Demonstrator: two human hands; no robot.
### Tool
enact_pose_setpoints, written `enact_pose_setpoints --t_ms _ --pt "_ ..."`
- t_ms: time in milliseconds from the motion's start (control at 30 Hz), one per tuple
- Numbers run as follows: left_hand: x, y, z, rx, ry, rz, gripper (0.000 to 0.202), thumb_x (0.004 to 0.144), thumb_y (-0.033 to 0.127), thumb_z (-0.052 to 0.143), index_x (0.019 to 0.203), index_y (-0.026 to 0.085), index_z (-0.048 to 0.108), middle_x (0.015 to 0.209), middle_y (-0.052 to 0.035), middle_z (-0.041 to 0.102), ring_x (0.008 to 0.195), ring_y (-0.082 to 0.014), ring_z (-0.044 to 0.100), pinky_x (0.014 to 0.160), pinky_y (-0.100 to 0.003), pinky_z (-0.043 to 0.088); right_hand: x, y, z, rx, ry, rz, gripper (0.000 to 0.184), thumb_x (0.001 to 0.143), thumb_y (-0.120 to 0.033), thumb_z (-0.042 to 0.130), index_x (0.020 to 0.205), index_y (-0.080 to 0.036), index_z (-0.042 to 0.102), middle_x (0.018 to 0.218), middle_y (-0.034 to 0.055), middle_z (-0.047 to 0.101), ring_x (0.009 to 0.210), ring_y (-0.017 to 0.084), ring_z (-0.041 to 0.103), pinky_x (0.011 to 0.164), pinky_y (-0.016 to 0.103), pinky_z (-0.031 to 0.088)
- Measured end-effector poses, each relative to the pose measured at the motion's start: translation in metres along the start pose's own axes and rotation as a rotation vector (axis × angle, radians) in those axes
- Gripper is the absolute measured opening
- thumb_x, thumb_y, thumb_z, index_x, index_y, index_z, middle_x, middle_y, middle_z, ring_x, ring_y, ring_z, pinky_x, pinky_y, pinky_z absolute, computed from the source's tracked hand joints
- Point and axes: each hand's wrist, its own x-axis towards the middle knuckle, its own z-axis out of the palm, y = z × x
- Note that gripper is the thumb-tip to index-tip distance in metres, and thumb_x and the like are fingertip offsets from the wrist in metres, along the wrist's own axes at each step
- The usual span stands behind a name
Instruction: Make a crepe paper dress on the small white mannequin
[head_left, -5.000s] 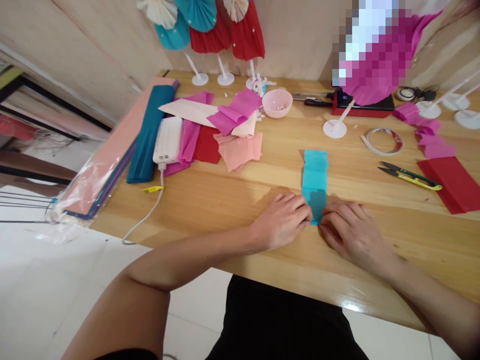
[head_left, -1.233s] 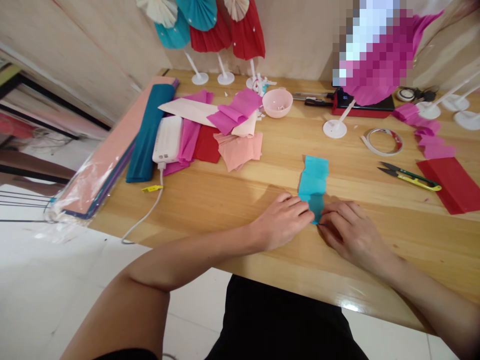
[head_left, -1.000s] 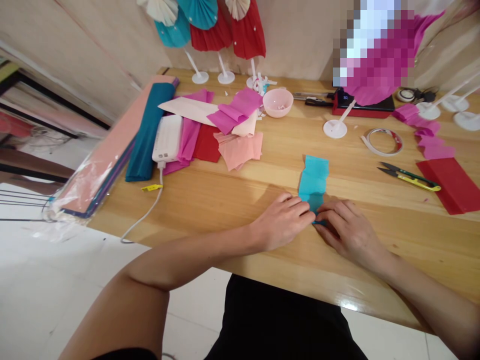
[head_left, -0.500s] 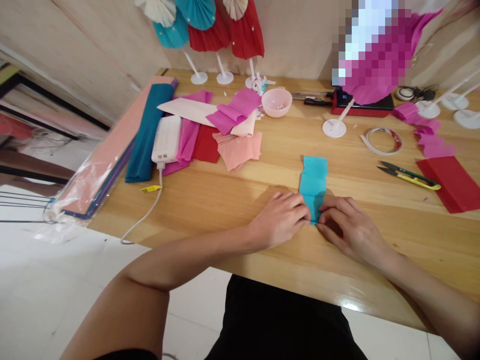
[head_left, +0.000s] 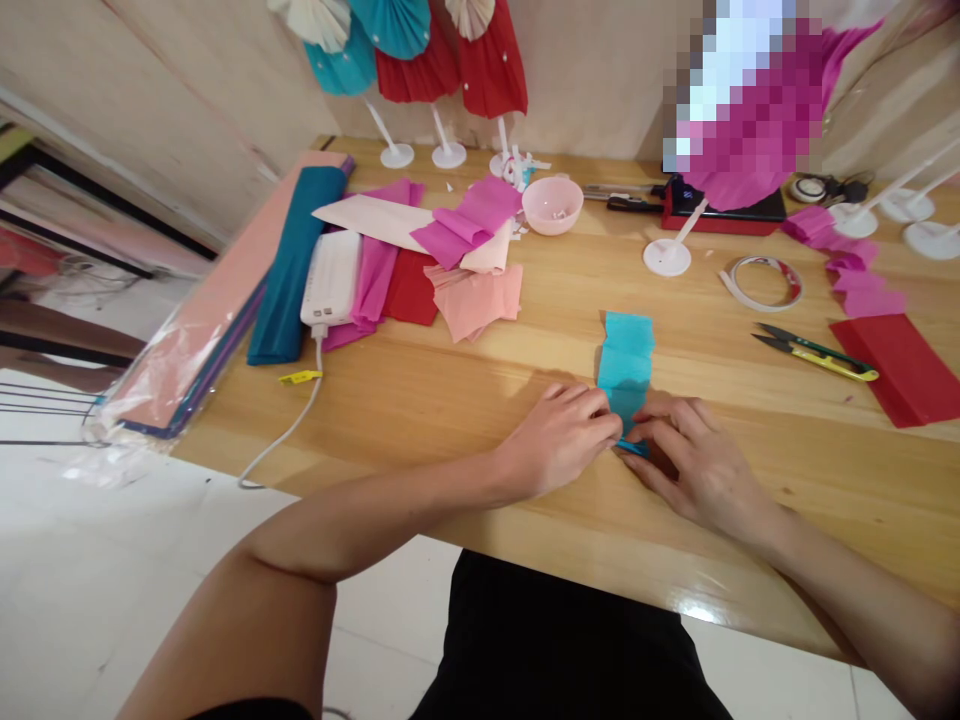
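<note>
From my remote seat I see a narrow turquoise crepe-paper strip (head_left: 627,355), creased crosswise into accordion folds, lying flat on the pale wooden bench (head_left: 450,400). Beyond the fingertips to the left sit salmon-pink crepe sheets (head_left: 480,300) and a white power bank (head_left: 330,280). To the right lie yellow-handled snips (head_left: 817,352), a ring of tape (head_left: 761,282) and a red paper sheet (head_left: 904,365), all well apart from the strip. Nothing covers the strip but my own fingers. My left hand (head_left: 559,440) and right hand (head_left: 697,465) meet at its near end, fingers (head_left: 600,415) curled and pinching the folded edge from both sides. The rest of the strip runs straight away from the fingertips.
</note>
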Motion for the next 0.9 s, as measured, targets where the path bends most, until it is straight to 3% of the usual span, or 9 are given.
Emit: enact_pose_setpoints --t_ms 233,567,900 --pt "0.0006 0.0005 0.0039 -0.009 0.015 0.042 0.030 0.101 0.030 0.036 0.091 0.020 0.063 0.098 -0.0024 0.059 0.096 -0.0168 0.051 0.088 -0.034 0.034 -0.0001 0.0043 0.0041 0.001 0.000 -0.010 0.008 0.088 -0.021 0.062 0.094 -0.018 0.059 0.105 0.0104 0.061 0.098 0.024 0.055 0.086 0.041 0.049" --pt "0.0003 -0.0024 0.0071 -0.032 0.008 0.042 0.027 0.101 0.030 0.040 0.095 0.022 0.064 0.100 -0.0022 0.060 0.098 -0.0173 0.052 0.087 -0.034 0.033 -0.0009 0.0073 -0.0030 0.042 -0.064 0.029 0.007 0.087 -0.022 0.063 0.089 -0.019 0.056 0.107 0.0099 0.059 0.099 0.024 0.052 0.085 0.041 0.049" --pt "0.0010 -0.0011 0.0040 -0.011 -0.018 0.001 0.025 0.098 0.038 0.045 0.094 0.019 0.061 0.100 -0.0024 0.060 0.098 -0.0177 0.053 0.086 -0.033 0.033 0.0000 0.0067 -0.0003 0.045 -0.040 0.031 0.009 0.086 -0.020 0.063 0.086 -0.019 0.054 0.103 0.0099 0.059 0.095 0.023 0.053 0.081 0.039 0.049"
